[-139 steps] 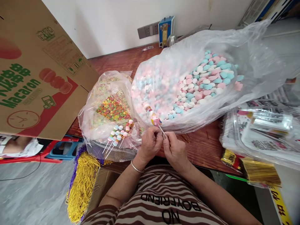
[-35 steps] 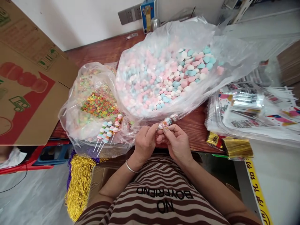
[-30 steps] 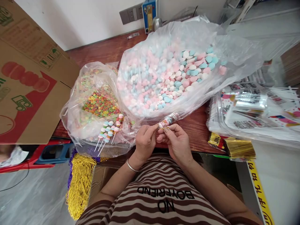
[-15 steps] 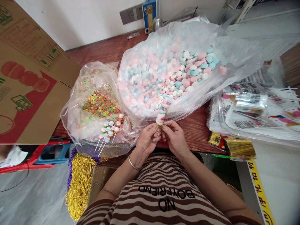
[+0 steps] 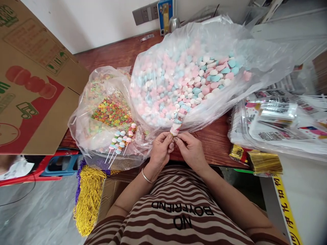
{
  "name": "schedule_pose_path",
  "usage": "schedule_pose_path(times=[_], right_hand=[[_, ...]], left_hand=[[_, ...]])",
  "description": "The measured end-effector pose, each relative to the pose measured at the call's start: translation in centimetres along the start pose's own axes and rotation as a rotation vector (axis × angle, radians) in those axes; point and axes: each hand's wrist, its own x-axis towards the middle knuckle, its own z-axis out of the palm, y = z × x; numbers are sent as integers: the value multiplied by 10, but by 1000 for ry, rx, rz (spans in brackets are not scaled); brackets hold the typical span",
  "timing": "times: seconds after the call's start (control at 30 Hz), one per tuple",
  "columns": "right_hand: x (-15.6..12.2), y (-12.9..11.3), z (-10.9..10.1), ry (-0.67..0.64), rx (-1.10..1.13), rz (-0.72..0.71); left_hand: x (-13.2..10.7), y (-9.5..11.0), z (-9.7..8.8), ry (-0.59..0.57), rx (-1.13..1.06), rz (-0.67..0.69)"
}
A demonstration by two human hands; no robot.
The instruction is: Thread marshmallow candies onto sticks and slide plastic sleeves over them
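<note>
Your left hand (image 5: pixel 161 148) is clamped on the gathered neck of a wrapped candy stick (image 5: pixel 177 121), thumb against fingers, and your right hand (image 5: pixel 191 149) pinches at the same spot. The stick points away from you over the near edge of the large bag (image 5: pixel 260 64) of pink, white and blue sweets; you cannot tell whether it touches the plastic. Its wrapper carries print – too small to read.

To the left, unwrapped candy sticks (image 5: pixel 119 140) lie on a bag (image 5: pixel 85 137) of small coloured rings. On the right of the counter (image 5: pixel 217 140) sit printed packets (image 5: pixel 273 134), their fine lettering illegible, and near them a gold pack (image 5: pixel 238 153) labelled "TWIST". The carton (image 5: pixel 41 131) shows red macarons, a green music note and green characters cut off at the frame edge. A yellow strip (image 5: pixel 287 212) bears black Chinese characters. Your striped shirt (image 5: pixel 163 228) reads "NO BOYFRIEND" – upside down from here.
</note>
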Motion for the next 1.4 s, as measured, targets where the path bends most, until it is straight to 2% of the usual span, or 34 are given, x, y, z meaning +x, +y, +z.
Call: schedule_pose_path(times=[0.1,0.17,0.3,0.4,0.53,0.67,0.8,0.93,1.0,1.07,1.13,1.17,1.2,1.27,1.3,1.33,1.37,1.4], right_hand=[[3,7,-1,-18,-82,-13],[5,11,-3,-46,-128,-37],[7,13,-9,-110,-180,-101],[9,8,-14,-130,-165,-114],[11,4,-13,-104,-16,-32],[10,4,-3,-60,185,88],[9,3,9,-40,529,315],[9,4,10,-32,854,461],[10,5,5,-129,890,492],[12,5,-2,-290,841,506],[15,1,-11,-401,716,435],[16,-2,-17,-404,625,353],[18,-7,-22,-361,524,237],[20,-19,-36,-183,281,-54],[20,-25,-43,-70,155,-204],[20,-32,-49,32,27,-346],[20,-38,-54,99,-87,-479],[18,-44,-58,114,-175,-605]], left_hand=[[0,-4,-6,-15,122,88],[1,-3,-13,-57,338,185],[3,7,-28,-165,883,540],[2,11,-30,-151,1041,698],[0,9,-22,-55,951,672],[1,9,-14,-4,880,651],[0,7,-15,21,849,664],[6,2,-25,-96,756,613],[13,6,-31,-207,709,668],[17,17,-36,-342,763,802],[12,33,-35,-424,906,937],[5,43,-33,-399,980,994],[-5,52,-30,-333,1027,1050],[-29,67,-23,-203,1012,1104],[-42,71,-19,-237,963,1061],[-52,73,-16,-372,946,919],[-59,73,-13,-540,952,728],[-62,70,-12,-651,959,534]])
